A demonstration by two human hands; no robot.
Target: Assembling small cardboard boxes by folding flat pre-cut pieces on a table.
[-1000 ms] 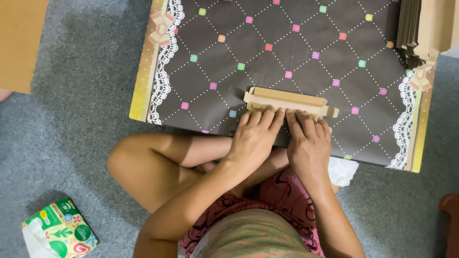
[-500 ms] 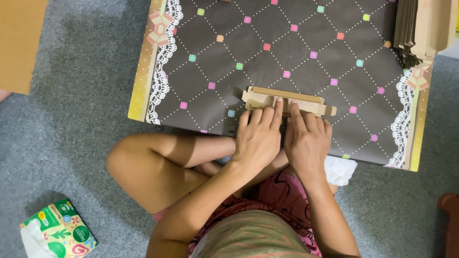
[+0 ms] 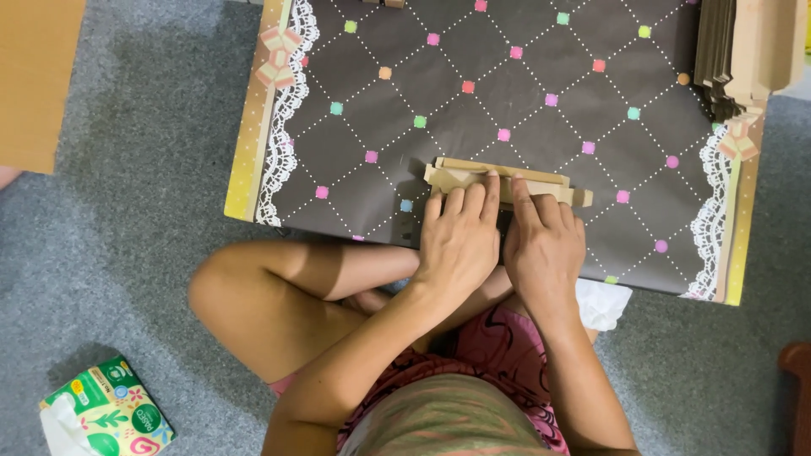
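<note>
1. Left hand [image 3: 459, 241] and right hand [image 3: 545, 245] lie side by side, fingers flat – pressing on a folded cardboard piece [image 3: 507, 181].
2. The cardboard rests on the dark dotted counter [image 3: 507, 76] – near its front edge.
3. A tissue pack [image 3: 106, 414] lies on the floor, well apart.

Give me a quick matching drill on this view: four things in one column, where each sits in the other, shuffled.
Things:
1. folded cardboard piece
2. tissue pack
3. stack of brown cardboard
4. white tissue

Places:
A. on the grey carpet, bottom left
B. top right corner of the patterned board
C. under the fingertips of both hands
D. beside the person's right forearm, at the board's near edge

Pairs: 1-C, 2-A, 3-B, 4-D
</note>
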